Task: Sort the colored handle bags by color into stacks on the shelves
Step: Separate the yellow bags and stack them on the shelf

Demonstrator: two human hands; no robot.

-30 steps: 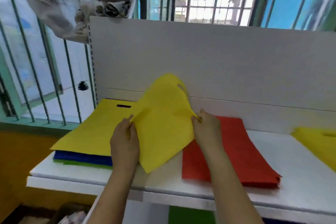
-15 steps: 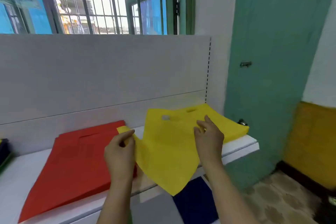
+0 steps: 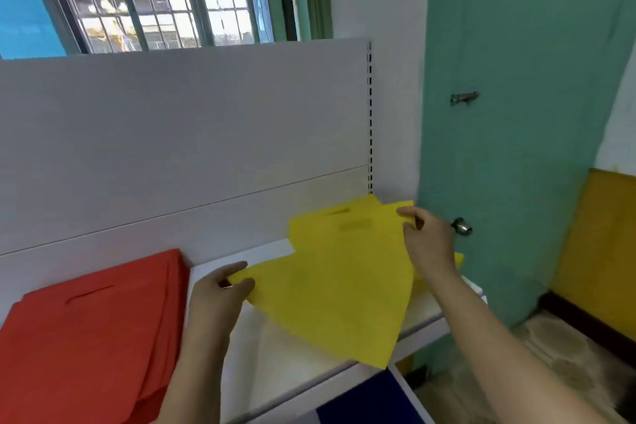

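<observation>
Now each hand, left hand [image 3: 220, 289] and right hand [image 3: 426, 237], pinches the yellow bag [image 3: 337, 289], tilted diagonally, corner pointing down.

Red stack [image 3: 93, 330] cut off left

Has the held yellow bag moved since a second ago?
Yes. The yellow bag was beside the mixed stack left of the red stack; now it is right of it, over the yellow stack.

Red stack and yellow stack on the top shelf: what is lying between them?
In the head view, bare white shelf separates the red stack from the yellow stack. The left hand holds a yellow bag above that gap.
</observation>
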